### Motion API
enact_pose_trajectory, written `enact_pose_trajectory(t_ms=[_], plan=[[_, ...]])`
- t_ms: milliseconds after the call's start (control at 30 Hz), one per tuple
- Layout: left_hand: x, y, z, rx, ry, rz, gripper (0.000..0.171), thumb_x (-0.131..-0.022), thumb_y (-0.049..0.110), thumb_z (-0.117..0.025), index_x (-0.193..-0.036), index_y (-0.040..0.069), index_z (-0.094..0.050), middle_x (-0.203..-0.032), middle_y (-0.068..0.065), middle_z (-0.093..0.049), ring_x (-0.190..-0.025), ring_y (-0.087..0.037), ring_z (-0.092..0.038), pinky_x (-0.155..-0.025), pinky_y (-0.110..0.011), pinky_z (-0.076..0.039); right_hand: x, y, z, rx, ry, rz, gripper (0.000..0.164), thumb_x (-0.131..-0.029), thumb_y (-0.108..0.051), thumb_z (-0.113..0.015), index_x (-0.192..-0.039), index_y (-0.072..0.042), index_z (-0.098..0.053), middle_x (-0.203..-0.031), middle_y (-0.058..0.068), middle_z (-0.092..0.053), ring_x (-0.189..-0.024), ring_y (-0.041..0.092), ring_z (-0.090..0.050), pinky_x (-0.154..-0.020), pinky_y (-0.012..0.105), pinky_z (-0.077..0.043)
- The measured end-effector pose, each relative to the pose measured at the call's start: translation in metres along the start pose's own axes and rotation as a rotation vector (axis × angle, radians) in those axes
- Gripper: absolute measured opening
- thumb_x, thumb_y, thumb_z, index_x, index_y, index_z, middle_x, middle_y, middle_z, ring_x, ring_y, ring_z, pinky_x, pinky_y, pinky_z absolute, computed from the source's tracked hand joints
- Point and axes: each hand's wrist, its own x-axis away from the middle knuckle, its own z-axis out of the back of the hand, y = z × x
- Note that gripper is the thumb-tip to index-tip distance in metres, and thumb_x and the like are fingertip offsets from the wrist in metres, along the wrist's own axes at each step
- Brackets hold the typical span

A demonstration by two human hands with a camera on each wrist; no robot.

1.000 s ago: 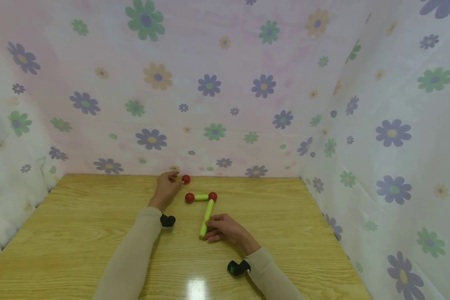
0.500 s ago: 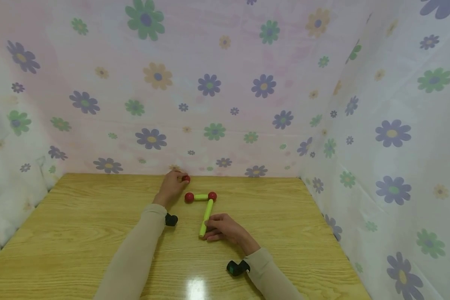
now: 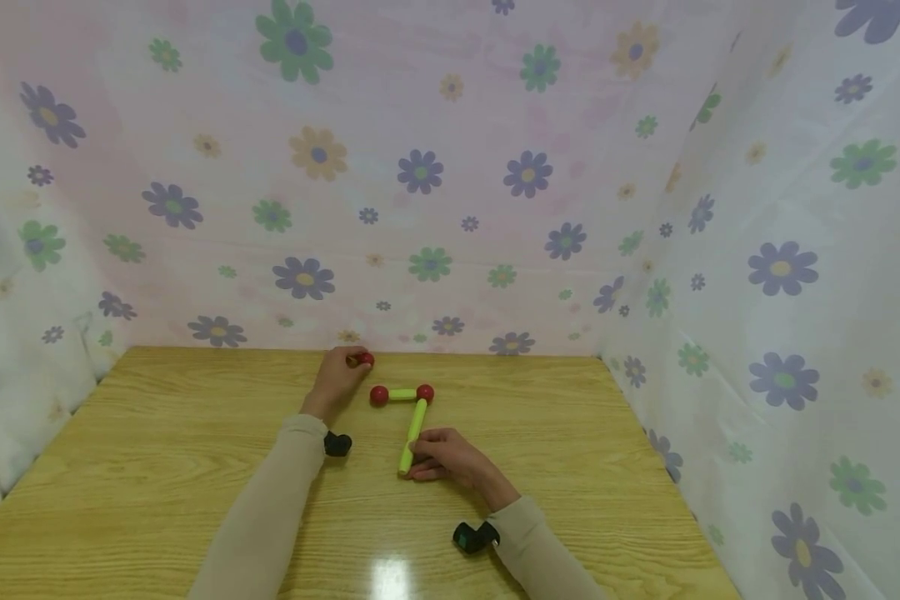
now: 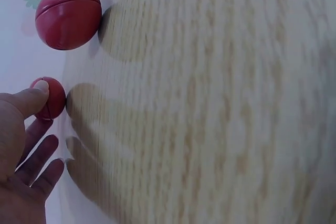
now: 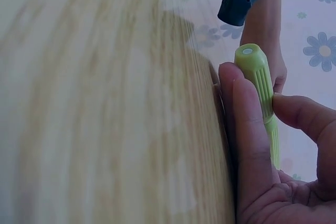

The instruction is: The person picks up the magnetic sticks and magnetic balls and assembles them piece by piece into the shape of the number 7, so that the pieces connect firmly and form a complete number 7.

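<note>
At the table's far edge my left hand pinches a loose red ball between thumb and fingers. The left wrist view shows the thumb pressed on that ball. In front of it lies a joined piece: a red ball, a short yellow-green rod, a second red ball and a longer yellow-green rod pointing toward me. My right hand pinches the near end of the long rod. In the right wrist view, the grooved rod sits between thumb and fingers, its round end showing a pale disc.
The wooden table reaches back to a flowered cloth that hangs behind and at both sides. Black wrist cameras stick out from both sleeves.
The left hand has reached the loose red ball, closed its fingers on it and drawn it slightly left. The right hand and the joined piece have stayed almost in place.
</note>
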Motion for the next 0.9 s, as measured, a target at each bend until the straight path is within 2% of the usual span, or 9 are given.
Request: enact_pose_trajectory(t_ms=[100,300,400,533,900], plan=[[0.0,-0.005,-0.002,0.006,0.015,0.0,0.032,-0.099,0.004,-0.064,-0.128,-0.008,-0.065,-0.119,-0.025,-0.067,-0.103,-0.036,-0.059,-0.093,-0.049,-0.05,0.0,0.001,-0.001,0.005,0.012,-0.002,0.024,-0.103,-0.017,-0.06,-0.114,0.003,-0.066,-0.094,0.012,-0.073,-0.08,0.016,-0.074,-0.074,0.027,-0.061],[0.002,-0.008,-0.004,0.063,0.031,0.051,0.038,-0.1,0.005,-0.064,-0.135,-0.006,-0.061,-0.126,-0.024,-0.064,-0.11,-0.037,-0.057,-0.097,-0.05,-0.049,0.001,0.0,-0.002,0.007,0.03,0.0,0.024,-0.102,-0.018,-0.061,-0.114,0.003,-0.066,-0.093,0.011,-0.073,-0.079,0.016,-0.074,-0.073,0.028,-0.061],[0.006,-0.008,-0.006,0.104,0.055,0.089,0.038,-0.1,0.006,-0.064,-0.136,-0.005,-0.06,-0.126,-0.023,-0.062,-0.111,-0.036,-0.056,-0.097,-0.049,-0.049,0.001,-0.001,-0.002,0.008,0.03,0.0,0.025,-0.102,-0.018,-0.061,-0.114,0.003,-0.066,-0.094,0.012,-0.074,-0.079,0.016,-0.074,-0.074,0.028,-0.061],[0.014,-0.007,-0.004,0.131,0.081,0.107,0.04,-0.101,0.007,-0.064,-0.138,-0.005,-0.059,-0.126,-0.024,-0.06,-0.111,-0.036,-0.055,-0.096,-0.047,-0.049,0.001,-0.001,-0.002,0.012,0.027,0.003,0.025,-0.103,-0.018,-0.061,-0.115,0.003,-0.065,-0.095,0.012,-0.073,-0.08,0.016,-0.074,-0.074,0.028,-0.061],[0.035,-0.01,0.008,0.212,0.05,0.17,0.042,-0.1,0.014,-0.067,-0.138,-0.005,-0.059,-0.127,-0.022,-0.062,-0.113,-0.032,-0.057,-0.096,-0.043,-0.05,0.002,0.0,-0.002,0.024,0.028,-0.002,0.028,-0.103,-0.019,-0.06,-0.119,0.004,-0.064,-0.096,0.012,-0.073,-0.08,0.015,-0.073,-0.074,0.028,-0.061]])
